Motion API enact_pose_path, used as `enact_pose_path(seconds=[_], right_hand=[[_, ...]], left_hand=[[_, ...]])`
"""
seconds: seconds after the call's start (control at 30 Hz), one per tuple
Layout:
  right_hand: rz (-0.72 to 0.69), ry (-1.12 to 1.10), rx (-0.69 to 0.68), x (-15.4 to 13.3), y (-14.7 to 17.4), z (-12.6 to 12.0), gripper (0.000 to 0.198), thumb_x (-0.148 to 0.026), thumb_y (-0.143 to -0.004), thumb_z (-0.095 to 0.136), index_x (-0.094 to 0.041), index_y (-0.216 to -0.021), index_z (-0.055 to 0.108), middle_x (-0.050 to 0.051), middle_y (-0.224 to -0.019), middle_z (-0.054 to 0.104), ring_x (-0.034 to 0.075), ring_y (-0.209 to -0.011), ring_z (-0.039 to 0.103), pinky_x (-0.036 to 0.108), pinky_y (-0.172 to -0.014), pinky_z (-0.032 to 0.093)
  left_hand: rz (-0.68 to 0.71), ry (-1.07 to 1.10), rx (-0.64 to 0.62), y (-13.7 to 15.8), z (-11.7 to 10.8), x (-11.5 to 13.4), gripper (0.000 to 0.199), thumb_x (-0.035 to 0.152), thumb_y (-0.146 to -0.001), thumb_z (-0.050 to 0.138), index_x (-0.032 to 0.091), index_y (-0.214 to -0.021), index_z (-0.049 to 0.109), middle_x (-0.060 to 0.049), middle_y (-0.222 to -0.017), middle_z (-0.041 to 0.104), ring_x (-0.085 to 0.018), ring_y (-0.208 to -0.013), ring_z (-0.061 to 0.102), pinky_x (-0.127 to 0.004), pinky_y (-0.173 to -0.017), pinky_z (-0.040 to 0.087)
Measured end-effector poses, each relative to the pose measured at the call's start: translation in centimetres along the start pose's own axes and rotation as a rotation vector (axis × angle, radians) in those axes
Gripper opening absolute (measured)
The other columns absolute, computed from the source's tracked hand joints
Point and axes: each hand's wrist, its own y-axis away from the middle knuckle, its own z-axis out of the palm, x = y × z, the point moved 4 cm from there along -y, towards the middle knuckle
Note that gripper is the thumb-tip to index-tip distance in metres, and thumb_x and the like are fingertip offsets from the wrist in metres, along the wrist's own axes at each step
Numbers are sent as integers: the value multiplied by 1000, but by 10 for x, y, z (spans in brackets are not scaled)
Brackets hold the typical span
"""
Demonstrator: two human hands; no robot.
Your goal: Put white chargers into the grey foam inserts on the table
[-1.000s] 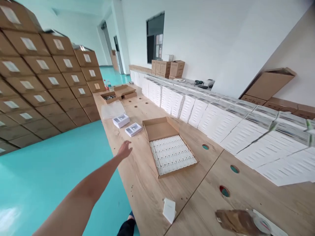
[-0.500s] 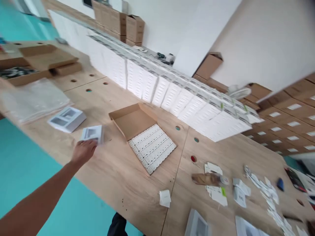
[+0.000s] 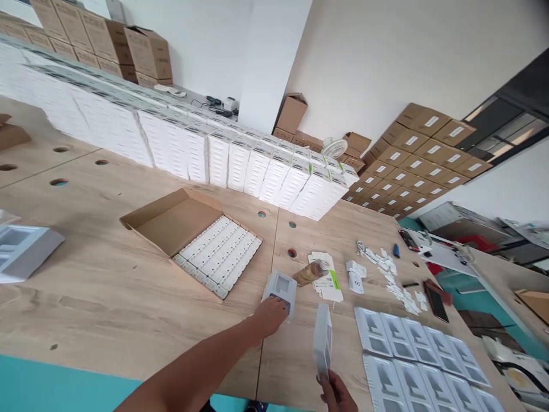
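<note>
Holding one white tray insert [image 3: 322, 340] on edge at the bottom centre of the frame, the right hand [image 3: 338, 393] is cut off by the lower border, its fingers pinched on the tray's lower end. Just left of it the left hand [image 3: 271, 313] has its fingers closed on a second white tray [image 3: 281, 288] that lies flat on the wooden table [image 3: 107, 297]. At lower right eight or so empty white trays [image 3: 412, 349] lie in two rows, the nearest running out of frame, so the count is unsure. Above the held trays sit a brownish bottle-like thing [image 3: 312, 273], too blurred to name, and scattered white cards and cables [image 3: 386, 269], too small to count. Centre left stands one open cardboard box [image 3: 193, 240] holding four rows of white pieces. At the far left edge another white tray [image 3: 23, 252] is partly cut off. Along the upper left runs a long bank of white cartons [image 3: 193, 149], with brown cartons [image 3: 412, 160] stacked at upper right. Half a second ago the left hand was reaching toward a tray at the far left of the table; now it has brought one down to the centre, and the view has swung right.
</note>
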Motion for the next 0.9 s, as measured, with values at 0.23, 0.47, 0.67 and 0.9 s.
enact_pose_path(seconds=[0.23,0.47,0.67,0.9], right_hand=[[-309,371,-285,-36,-25,-13,55,-60,-92,40,-15,-112,65,13,-114,66,24,-102,64,31,-84,53],[-558,629,-408,-61,-55,50,29,-29,-94,44,-23,-103,71,9,-107,62,23,-100,60,33,-88,47],[-644,842,-407,-63,-67,59,25,-19,-90,48,-23,-99,71,10,-117,58,26,-111,53,35,-89,44],[-641,980,-444,-53,-59,55,29,-18,-93,43,-20,-101,70,12,-139,50,27,-123,50,36,-88,48]], left_hand=[[-78,198,-119,-19,45,54,22,30,-88,63,14,-104,65,-4,-115,66,-15,-116,60,-40,-112,59],[-336,483,48,99,31,72,41,13,-83,46,38,-111,64,1,-132,60,-20,-128,53,-49,-122,52],[-808,686,131,208,59,37,26,40,-82,49,42,-96,70,4,-123,66,-20,-120,62,-40,-116,59],[-923,682,284,216,52,32,36,50,-81,43,40,-110,62,3,-128,62,-19,-115,65,-38,-102,65]])
